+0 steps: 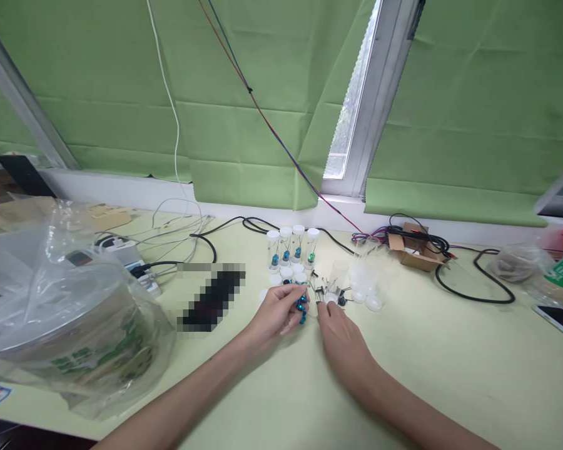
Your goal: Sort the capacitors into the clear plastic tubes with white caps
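My left hand (278, 310) is curled around a few small blue metallic parts (302, 307), pinched at the fingertips. My right hand (340, 335) lies palm down beside it, its fingertips reaching small dark parts with thin leads (319, 291) and a white cap (330, 299) on the table. Just beyond stand several clear vials with white caps (291, 247), each holding a blue or green part. More white caps (366, 294) and an open clear vial (338, 275) lie to the right.
A large clear plastic bag over a round tin (60, 312) fills the left. Black cables (469, 275) and a small cardboard box (415, 250) sit at the back right. A phone (560, 320) lies at the right edge. Green blinds hang behind.
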Demonstrator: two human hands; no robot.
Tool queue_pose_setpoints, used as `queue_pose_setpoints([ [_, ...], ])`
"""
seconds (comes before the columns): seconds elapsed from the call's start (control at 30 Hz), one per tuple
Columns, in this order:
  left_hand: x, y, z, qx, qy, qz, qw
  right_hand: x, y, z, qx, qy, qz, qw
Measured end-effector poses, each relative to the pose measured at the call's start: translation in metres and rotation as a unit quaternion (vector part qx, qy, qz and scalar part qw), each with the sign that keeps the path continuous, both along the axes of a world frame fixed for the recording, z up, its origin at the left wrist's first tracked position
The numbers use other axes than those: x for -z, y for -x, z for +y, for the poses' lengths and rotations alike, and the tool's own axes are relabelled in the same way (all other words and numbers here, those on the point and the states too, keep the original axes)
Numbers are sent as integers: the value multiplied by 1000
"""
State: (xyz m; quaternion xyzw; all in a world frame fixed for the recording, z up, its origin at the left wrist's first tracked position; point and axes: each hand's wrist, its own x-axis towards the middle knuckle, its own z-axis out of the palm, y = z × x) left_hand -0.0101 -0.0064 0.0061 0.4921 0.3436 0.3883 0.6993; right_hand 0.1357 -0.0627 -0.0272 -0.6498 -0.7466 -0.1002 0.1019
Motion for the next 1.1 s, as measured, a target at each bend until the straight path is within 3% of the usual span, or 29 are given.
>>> queue_pose_setpoints([
  [0.1,0,1,0,-3,-2,1,1000,0,-3,1,-44,-15,128,991],
  [0.2,-3,1,-1,-10,-6,-5,1000,0,-4,4,-90,-54,262,959],
  [0.37,-10,0,-3,-34,-7,-23,999,2,-4,6,-114,-96,369,918],
  [0.5,-13,0,-4,-55,-1,-34,998,4,-2,5,-143,-99,391,904],
  [1.1,-10,5,2,-37,-4,-80,996,3,0,4,-199,-110,407,885],
])
